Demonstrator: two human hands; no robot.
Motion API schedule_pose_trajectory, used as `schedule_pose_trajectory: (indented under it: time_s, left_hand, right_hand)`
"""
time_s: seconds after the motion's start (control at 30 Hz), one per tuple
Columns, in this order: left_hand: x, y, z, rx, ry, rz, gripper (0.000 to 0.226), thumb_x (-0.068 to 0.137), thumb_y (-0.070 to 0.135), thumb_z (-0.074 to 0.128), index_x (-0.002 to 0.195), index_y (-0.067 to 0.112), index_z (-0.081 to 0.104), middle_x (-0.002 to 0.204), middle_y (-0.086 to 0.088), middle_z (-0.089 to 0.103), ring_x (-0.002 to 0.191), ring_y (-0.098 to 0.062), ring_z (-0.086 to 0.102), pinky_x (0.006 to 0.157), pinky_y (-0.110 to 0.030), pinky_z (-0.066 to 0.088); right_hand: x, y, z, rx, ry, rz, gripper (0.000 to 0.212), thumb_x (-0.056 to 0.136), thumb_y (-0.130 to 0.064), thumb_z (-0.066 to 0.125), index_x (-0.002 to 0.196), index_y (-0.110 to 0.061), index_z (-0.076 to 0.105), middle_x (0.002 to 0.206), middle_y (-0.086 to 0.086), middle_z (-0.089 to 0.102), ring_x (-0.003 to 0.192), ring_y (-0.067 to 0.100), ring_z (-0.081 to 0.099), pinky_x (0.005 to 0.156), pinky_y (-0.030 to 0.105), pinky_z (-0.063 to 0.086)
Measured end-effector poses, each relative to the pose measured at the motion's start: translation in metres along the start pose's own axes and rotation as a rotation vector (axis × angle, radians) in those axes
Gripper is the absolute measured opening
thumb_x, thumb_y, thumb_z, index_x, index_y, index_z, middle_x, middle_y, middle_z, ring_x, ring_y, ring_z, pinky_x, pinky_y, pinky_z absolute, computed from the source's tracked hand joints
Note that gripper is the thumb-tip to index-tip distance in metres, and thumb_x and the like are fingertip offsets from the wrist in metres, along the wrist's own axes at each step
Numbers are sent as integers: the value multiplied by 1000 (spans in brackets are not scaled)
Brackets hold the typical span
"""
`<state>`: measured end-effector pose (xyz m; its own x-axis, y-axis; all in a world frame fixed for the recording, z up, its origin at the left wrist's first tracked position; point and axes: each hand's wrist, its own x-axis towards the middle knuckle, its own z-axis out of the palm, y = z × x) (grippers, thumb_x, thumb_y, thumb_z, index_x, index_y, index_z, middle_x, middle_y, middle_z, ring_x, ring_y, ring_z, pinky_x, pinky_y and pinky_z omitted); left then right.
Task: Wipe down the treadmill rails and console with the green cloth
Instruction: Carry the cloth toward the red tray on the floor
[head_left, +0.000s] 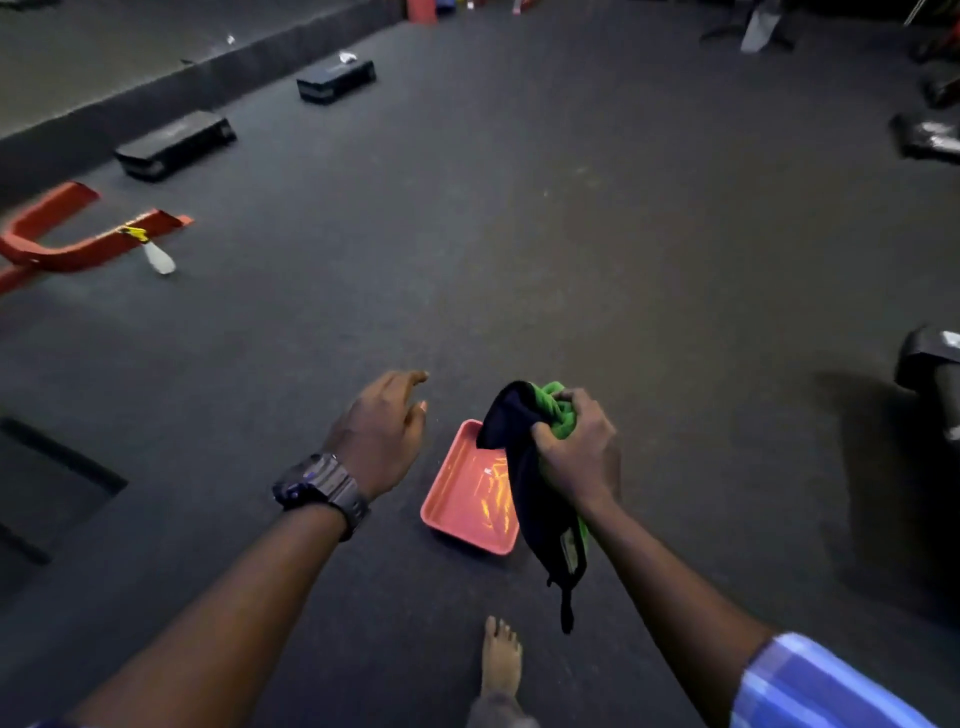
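Note:
My right hand (576, 449) grips a bunched green cloth (561, 413) together with a dark cloth (530, 499) that hangs down below my fist. Both are held above a red-orange tray (457, 499) lying on the dark floor. My left hand (384, 426), with a watch on its wrist, hovers to the left of the tray with its fingers relaxed and holds nothing. No treadmill rail or console can be made out clearly in this view.
My bare foot (501, 660) stands just behind the tray. Two black step platforms (176, 145) (336, 80) lie along the left wall, with a red metal frame (78, 234) nearer. Dark equipment (930, 364) sits at the right edge.

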<state>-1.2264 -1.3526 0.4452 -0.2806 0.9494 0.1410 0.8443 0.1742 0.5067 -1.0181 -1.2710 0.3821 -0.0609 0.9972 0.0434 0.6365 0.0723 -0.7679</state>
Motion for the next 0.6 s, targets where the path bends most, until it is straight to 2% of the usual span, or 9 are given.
schedule_pose_trajectory:
  time_s: [0.2, 0.37, 0.47, 0.53, 0.6]
  left_hand:
    - [101, -89, 154, -132, -141, -47, 34, 90, 10, 49, 123, 7, 55, 125, -12, 59, 112, -28, 58, 96, -34, 45]
    - [135, -170, 274, -192, -203, -32, 34, 84, 7, 47, 116, 0, 58, 114, -20, 63, 103, -34, 61, 91, -37, 45]
    - [138, -212, 333, -190, -253, -34, 33, 87, 5, 47, 119, 1, 57, 117, -18, 62, 105, -32, 60, 92, -30, 40]
    - [133, -237, 366, -174, -308, -26, 33, 89, 3, 47, 121, 2, 56, 120, -15, 61, 107, -30, 59, 91, -27, 40]
    - [129, -253, 391, -161, -350, -15, 35, 89, 5, 45, 123, 4, 54, 120, -15, 61, 106, -29, 58, 88, -26, 40]
  right_hand:
    - [83, 90, 156, -3, -106, 181, 33, 74, -27, 68, 106, -25, 61, 107, 5, 63, 98, 29, 61, 78, 35, 47]
    - [119, 168, 263, -31, -168, 297, 37, 75, -25, 69, 111, -20, 61, 112, 9, 63, 104, 31, 59, 81, 36, 46]
    - [129, 219, 321, -31, -183, 357, 40, 72, -31, 66, 110, -24, 59, 113, 6, 63, 101, 30, 60, 80, 36, 48]
    - [128, 253, 357, -7, -206, 377, 50, 69, -36, 66, 117, -24, 55, 117, 5, 62, 106, 28, 60, 86, 36, 48]
    - [128, 285, 383, -1, -226, 401, 71, 72, -36, 74, 135, -21, 46, 134, 5, 56, 122, 26, 53, 100, 34, 44]
